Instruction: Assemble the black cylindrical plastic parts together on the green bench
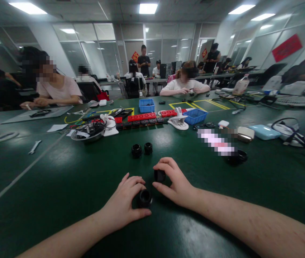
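Note:
My left hand (128,200) curls around a short black hollow cylinder (145,197), whose round opening faces up toward me. Its thumb is at the near side and the fingers at the far side. Just beyond, to the right, my right hand (175,182) has another black cylinder (159,175) between thumb and fingertips. The two pieces are close but apart. Farther up the green table (93,179) stand two similar black round parts side by side, a larger one (136,151) on the left and a smaller one (148,148) on the right.
A metal bowl of cables (87,134), a red-and-black strip (141,118), a white clip stand (178,120) and blue bins (147,105) line the middle. A wrench (34,147) lies left; a black ring (237,157) and a light-blue case (264,132) lie right. People sit opposite.

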### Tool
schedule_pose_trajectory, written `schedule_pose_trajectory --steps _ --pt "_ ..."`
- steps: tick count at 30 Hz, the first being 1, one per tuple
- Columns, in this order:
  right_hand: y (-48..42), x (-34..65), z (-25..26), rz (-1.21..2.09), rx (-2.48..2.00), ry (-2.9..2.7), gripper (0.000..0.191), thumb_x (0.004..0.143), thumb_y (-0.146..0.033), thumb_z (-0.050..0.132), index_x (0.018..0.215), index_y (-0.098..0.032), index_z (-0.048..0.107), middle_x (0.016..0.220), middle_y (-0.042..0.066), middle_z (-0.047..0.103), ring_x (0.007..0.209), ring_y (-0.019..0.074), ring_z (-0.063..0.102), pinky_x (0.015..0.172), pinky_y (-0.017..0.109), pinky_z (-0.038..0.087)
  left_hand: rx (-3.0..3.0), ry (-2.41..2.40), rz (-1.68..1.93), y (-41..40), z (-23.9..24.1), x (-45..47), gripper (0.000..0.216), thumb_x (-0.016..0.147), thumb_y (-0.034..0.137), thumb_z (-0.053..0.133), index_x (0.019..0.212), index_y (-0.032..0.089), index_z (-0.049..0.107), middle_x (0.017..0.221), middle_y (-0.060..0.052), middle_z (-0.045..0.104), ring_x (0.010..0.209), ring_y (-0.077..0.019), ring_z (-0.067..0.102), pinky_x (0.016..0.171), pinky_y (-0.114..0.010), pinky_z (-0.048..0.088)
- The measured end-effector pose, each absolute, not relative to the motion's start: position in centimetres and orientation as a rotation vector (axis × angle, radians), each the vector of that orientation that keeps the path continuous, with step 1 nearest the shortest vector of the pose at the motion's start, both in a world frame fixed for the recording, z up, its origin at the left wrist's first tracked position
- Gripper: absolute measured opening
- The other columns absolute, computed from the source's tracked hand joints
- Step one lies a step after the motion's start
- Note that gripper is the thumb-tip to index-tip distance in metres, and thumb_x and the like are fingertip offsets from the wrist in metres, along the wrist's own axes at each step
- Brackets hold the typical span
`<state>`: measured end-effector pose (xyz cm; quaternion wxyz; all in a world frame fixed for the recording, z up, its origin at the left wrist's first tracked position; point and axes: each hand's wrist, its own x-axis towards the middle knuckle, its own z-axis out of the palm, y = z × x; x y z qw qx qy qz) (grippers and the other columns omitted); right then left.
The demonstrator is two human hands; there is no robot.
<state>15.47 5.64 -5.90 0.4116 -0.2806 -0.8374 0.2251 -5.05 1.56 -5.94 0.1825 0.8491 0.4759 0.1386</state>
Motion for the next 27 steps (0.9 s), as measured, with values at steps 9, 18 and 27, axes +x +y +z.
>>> schedule_pose_trajectory --steps 9,18,27 --pt "6.02 15.37 -6.18 0.693 -0.796 -2.108 0.027 0.069 -0.020 0.062 0.080 -0.020 0.038 0.094 0.005 0.047 0.087 0.0157 0.047 0.075 0.030 0.042 2.394 1.439 0.437 1.99 -5.97 -5.70 0.033 0.070 0.045 0.065 0.091 0.022 0.057 0.112 -0.007 0.054 0.109 -0.0292 0.048 0.101 -0.059 0.020" --pt "5.97 15.38 -5.87 0.643 -0.771 -2.274 0.018 0.075 -0.024 0.060 0.068 -0.016 0.046 0.096 0.005 0.050 0.085 0.0137 0.050 0.075 0.028 0.043 2.380 1.506 0.443 2.22 -6.44 -5.74 0.031 0.071 0.042 0.065 0.093 0.021 0.056 0.113 -0.007 0.054 0.110 -0.0291 0.048 0.100 -0.059 0.022" --pt "6.22 15.44 -5.78 0.505 -0.858 -2.329 0.014 0.078 -0.027 0.057 0.071 -0.016 0.054 0.093 0.006 0.053 0.087 0.0171 0.048 0.078 0.034 0.041 2.396 1.493 0.455 2.22 -6.38 -5.74 0.033 0.072 0.045 0.063 0.094 0.021 0.056 0.111 -0.007 0.055 0.109 -0.0293 0.048 0.100 -0.058 0.024"
